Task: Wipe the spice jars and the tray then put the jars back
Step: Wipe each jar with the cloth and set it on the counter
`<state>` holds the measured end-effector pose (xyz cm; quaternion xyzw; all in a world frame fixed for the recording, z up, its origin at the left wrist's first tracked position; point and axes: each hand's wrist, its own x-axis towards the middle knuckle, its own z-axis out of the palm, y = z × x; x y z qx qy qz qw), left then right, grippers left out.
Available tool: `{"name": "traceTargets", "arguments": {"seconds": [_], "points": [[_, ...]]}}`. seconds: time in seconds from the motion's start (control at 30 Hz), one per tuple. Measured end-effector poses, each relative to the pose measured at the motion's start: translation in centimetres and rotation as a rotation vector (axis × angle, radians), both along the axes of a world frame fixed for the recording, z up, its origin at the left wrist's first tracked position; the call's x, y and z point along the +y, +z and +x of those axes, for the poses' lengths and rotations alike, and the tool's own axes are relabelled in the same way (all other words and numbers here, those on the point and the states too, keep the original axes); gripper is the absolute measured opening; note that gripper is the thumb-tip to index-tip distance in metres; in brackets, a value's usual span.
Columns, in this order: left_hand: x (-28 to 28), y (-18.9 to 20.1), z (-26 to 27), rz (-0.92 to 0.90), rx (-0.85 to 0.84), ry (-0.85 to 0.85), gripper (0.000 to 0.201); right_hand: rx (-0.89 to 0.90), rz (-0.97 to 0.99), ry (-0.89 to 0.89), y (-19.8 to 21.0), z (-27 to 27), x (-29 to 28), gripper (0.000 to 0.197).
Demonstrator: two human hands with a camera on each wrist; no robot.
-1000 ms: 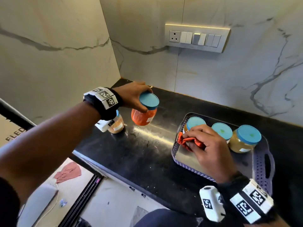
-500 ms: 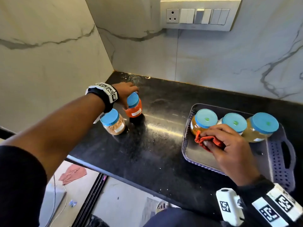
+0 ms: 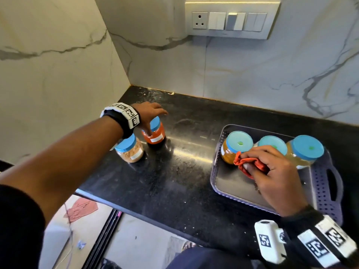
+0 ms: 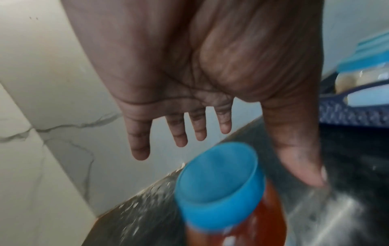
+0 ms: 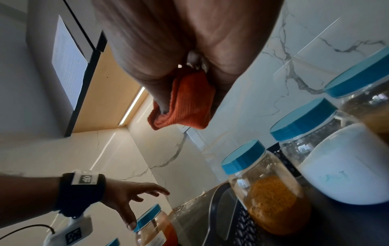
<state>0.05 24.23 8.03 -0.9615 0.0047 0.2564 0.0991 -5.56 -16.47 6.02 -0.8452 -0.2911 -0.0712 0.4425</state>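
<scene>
A red-spice jar with a blue lid (image 3: 155, 135) stands on the black counter beside a tan-spice jar (image 3: 129, 150). My left hand (image 3: 153, 117) hovers just over the red jar (image 4: 221, 183), fingers spread and straight, thumb hanging by the lid. Three blue-lidded jars, yellow (image 3: 236, 146), white (image 3: 272, 144) and pale (image 3: 307, 150), stand along the back of the purple tray (image 3: 320, 183). My right hand (image 3: 272, 171) grips a bunched orange cloth (image 3: 244, 164) above the tray's bare front part. The cloth (image 5: 187, 103) pokes out of that fist.
The black counter (image 3: 184, 181) ends in a corner of marble walls behind the left jars. Its front edge drops to the floor at lower left. A switch panel (image 3: 231, 20) sits on the back wall. Perforated tray handles stick out at right (image 3: 334, 181).
My left hand carried the red jar down to the counter beside the tan jar and let go, its fingers now spread. The right hand kept the cloth over the tray.
</scene>
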Motion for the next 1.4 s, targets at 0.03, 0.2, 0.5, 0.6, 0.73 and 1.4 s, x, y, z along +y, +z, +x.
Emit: {"name": "traceTargets", "arguments": {"seconds": [0.03, 0.2, 0.5, 0.6, 0.73, 1.4], "points": [[-1.2, 0.4, 0.1, -0.005, -0.046, -0.025, 0.102, -0.007, -0.008, -0.039, 0.0, 0.3, -0.7, 0.027], [-8.6, 0.7, -0.4, -0.208, -0.351, -0.009, 0.084, 0.038, -0.004, -0.283, -0.7, 2.4, -4.7, 0.022], [-21.2, -4.4, 0.1, -0.312, -0.356, 0.066, 0.110, 0.147, 0.084, -0.446, -1.1, 2.5, -11.7, 0.023], [-22.1, -5.2, 0.7, -0.333, -0.329, 0.105, 0.114, 0.222, 0.151, -0.449, -1.9, 1.9, -12.7, 0.025], [-23.7, -5.7, 1.4, -0.304, -0.300, 0.137, 0.111, 0.309, 0.288, -0.468, -1.7, 1.1, -14.2, 0.027], [-22.5, 0.0, -7.2, -1.549, -0.741, 0.423, 0.120, 0.711, 0.826, -0.384, 1.2, 0.5, -12.3, 0.028]]}}
